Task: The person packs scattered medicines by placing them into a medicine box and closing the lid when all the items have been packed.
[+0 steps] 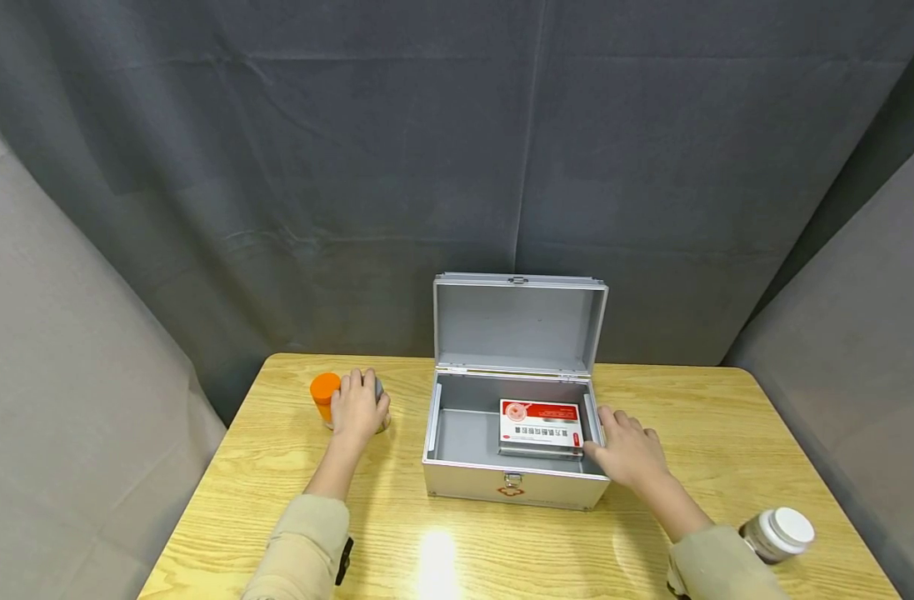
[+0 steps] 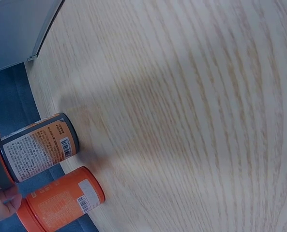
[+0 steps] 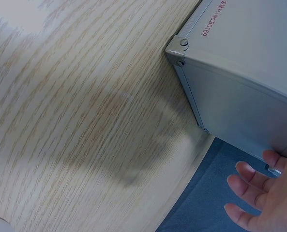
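Observation:
My left hand (image 1: 357, 408) reaches down over a dark-grey and orange canister (image 2: 39, 147) at the table's back left, its fingers and thumb around the dark lid. Touching distance from those fingers, an orange canister (image 2: 66, 203) with an orange lid (image 1: 325, 387) stands upright. At the raised-lid silver first-aid case (image 1: 464, 481), my right hand (image 1: 629, 450) rests on the right rim. Its thumb lies over the edge, while several loosely bent fingers (image 3: 245, 188) hang outside the wall. Inside the case, toward the right, lies a red-and-white medicine box (image 1: 539, 427).
A jar with a white cap (image 1: 791, 530) stands at the front right, beside the right sleeve (image 1: 719, 567). The wooden table (image 1: 397, 550) ends at a grey curtain (image 1: 352, 208) behind. The case's lid (image 1: 516, 325) stands up at the back.

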Demonstrator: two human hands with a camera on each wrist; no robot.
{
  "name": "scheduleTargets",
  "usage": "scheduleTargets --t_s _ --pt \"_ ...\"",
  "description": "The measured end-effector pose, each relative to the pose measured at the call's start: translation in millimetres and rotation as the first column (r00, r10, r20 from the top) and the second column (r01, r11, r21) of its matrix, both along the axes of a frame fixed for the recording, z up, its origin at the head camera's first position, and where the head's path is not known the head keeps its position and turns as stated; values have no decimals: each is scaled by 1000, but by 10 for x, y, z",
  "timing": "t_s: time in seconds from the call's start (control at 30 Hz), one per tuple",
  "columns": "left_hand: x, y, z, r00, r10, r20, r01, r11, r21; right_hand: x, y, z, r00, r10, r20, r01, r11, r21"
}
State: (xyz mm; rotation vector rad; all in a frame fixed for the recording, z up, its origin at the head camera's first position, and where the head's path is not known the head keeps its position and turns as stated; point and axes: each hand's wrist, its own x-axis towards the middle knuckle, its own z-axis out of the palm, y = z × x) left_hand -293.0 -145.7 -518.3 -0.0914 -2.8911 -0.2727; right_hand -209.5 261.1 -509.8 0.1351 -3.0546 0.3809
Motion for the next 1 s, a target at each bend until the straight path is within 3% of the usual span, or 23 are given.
scheduleTargets --t_s 0.57,1.0 --pt "37 31 27 998 -37 -52 37 999 -12 7 -2 3 1000 -3 2 3 1000 -2" --pt "50 87 164 991 -61 -117 62 998 3 3 -5 12 1000 -4 4 4 1000 1"
